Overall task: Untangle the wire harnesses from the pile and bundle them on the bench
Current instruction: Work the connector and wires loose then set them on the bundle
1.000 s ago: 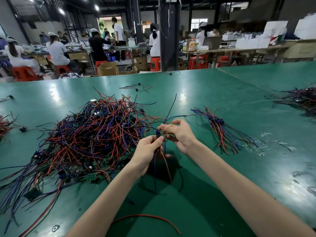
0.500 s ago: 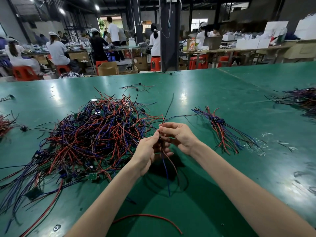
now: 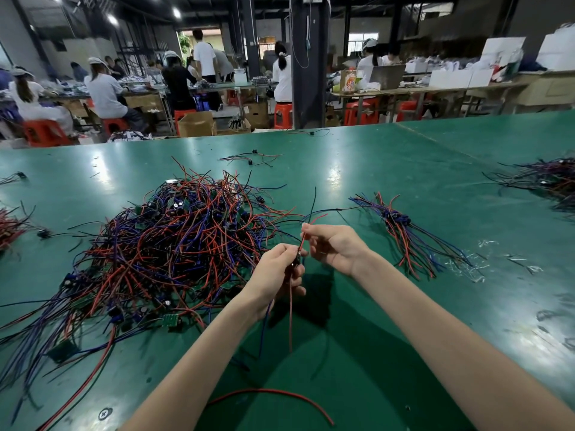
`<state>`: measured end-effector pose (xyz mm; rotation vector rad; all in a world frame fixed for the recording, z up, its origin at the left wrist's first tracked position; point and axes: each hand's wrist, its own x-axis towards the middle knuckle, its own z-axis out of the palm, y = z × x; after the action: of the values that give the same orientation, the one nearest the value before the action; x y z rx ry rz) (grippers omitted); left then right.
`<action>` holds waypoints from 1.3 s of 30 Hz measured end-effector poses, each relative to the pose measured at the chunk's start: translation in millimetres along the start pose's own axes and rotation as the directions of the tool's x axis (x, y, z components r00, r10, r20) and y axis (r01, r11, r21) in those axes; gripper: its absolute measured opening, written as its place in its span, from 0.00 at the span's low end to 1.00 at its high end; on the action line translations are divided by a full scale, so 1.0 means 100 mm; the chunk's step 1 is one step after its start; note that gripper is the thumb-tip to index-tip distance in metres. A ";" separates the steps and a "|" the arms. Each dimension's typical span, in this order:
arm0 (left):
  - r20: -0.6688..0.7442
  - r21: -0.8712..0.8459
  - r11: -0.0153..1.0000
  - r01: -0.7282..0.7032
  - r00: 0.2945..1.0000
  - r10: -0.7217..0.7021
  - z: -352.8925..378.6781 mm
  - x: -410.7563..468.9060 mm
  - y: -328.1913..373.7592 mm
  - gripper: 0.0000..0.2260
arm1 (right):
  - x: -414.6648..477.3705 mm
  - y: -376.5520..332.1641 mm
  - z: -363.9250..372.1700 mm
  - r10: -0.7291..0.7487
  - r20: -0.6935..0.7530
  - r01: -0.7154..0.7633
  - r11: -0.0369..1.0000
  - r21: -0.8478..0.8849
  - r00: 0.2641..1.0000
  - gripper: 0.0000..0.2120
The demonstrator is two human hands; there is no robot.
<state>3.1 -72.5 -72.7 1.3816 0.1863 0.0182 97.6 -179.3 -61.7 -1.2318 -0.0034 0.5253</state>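
Observation:
A big tangled pile of red, blue and black wire harnesses (image 3: 174, 247) with small green boards lies on the green bench (image 3: 389, 169), left of centre. My left hand (image 3: 277, 275) grips one harness (image 3: 291, 309) by its dark connector, and its red and blue wires hang down below the hand. My right hand (image 3: 334, 247) pinches the upper red wire of that harness just above and to the right. A sorted bundle (image 3: 404, 231) lies on the bench to the right of my hands.
A loose red wire (image 3: 273, 395) curves on the bench near me. Another heap of wires (image 3: 547, 181) sits at the far right, and smaller wire groups (image 3: 9, 228) at the left edge. A few stray wires (image 3: 252, 158) lie further back. People work at benches beyond.
My hands have drawn slightly apart. The right hand now pinches a red wire end that sticks up, where a black wire stood before. The hanging wires swing below the left hand.

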 end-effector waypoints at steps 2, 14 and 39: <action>0.009 0.020 1.000 -0.006 1.000 0.006 0.00 0.00 0.00 0.09 | 0.03 -0.04 -0.05 -0.027 -0.053 0.029 0.999 0.020 0.998 0.05; -0.056 -0.026 0.999 0.042 0.997 -0.044 -0.03 0.01 0.00 0.10 | 0.03 -0.08 -0.09 -0.173 -0.027 0.172 0.984 -0.036 0.984 0.05; -0.045 0.151 0.988 0.007 0.999 0.000 0.00 0.02 -0.06 0.06 | 0.18 -0.12 -0.26 -0.205 -0.191 0.194 0.978 -0.071 0.960 0.12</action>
<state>4.8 -73.3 -78.7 1.5333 0.2318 0.0325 125.5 -198.0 -64.6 -1.3137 0.0269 0.2269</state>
